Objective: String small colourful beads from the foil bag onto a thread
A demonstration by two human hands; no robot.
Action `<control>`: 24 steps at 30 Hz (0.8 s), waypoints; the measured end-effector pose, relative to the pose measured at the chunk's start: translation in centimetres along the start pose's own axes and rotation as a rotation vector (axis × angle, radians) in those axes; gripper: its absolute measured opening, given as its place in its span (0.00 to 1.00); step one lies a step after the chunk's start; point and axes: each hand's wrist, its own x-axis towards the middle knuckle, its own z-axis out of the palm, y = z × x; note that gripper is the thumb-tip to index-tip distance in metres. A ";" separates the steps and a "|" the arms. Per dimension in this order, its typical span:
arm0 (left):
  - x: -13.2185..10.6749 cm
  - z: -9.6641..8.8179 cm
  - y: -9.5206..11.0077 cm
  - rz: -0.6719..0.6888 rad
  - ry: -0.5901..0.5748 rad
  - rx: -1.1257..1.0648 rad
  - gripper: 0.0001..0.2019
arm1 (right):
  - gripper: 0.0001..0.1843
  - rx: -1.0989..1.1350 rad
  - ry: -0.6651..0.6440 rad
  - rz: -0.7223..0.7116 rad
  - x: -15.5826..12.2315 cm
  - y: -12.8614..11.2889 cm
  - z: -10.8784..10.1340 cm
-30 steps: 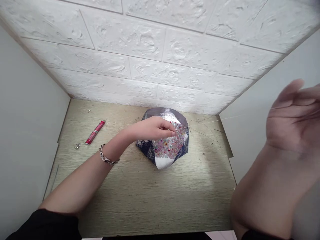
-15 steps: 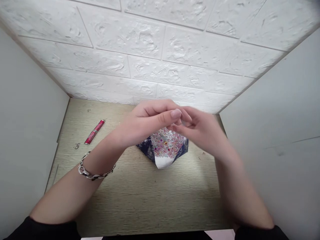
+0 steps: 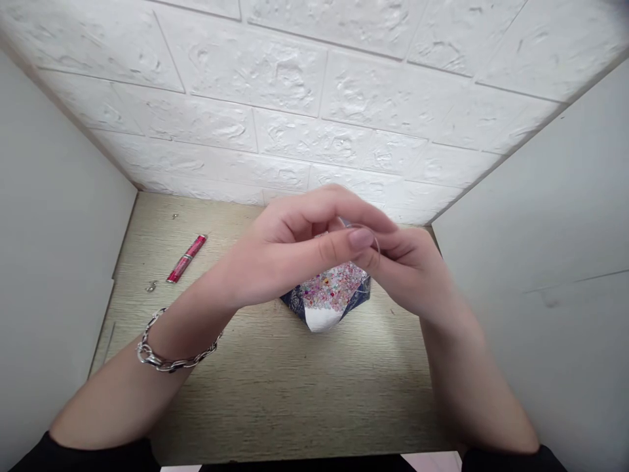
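My left hand [image 3: 304,242] and my right hand [image 3: 405,265] meet over the middle of the table, their fingertips pinched together. A thin clear cord [image 3: 377,241] curves out in a small loop where the thumbs and fingers touch. Which end each hand grips is hidden behind the fingers. Below them lies a heap of small multicoloured beads [image 3: 327,288] in an unfolded dark blue patterned wrapper [image 3: 295,305] with a white inside. The hands cover the far part of the heap. A chain bracelet hangs on my left wrist.
A red tube-shaped packet [image 3: 187,259] lies at the left of the wooden table [image 3: 295,393]. Small metal pieces [image 3: 151,286] lie beside it. White panels stand on both sides, and a white brick-patterned wall [image 3: 289,72] closes off the back.
My left hand has shifted slightly and its fingers now reach further over the right hand's fingertips. The looped cord has come into sight between them. The beads and packet stay put.
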 end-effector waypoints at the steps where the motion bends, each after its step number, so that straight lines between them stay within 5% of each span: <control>1: 0.1 -0.1 -0.3 -0.022 0.013 0.009 0.12 | 0.16 0.021 -0.001 0.021 0.0 0.0 -0.2; 11: 0.8 0.8 -2.0 -0.348 -0.424 -0.134 0.28 | 0.17 0.264 0.055 0.154 -0.3 0.1 -2.0; 24: 0.6 0.2 -1.6 -0.442 -0.260 0.233 0.23 | 0.16 -0.071 0.100 0.246 -0.2 -0.2 -3.1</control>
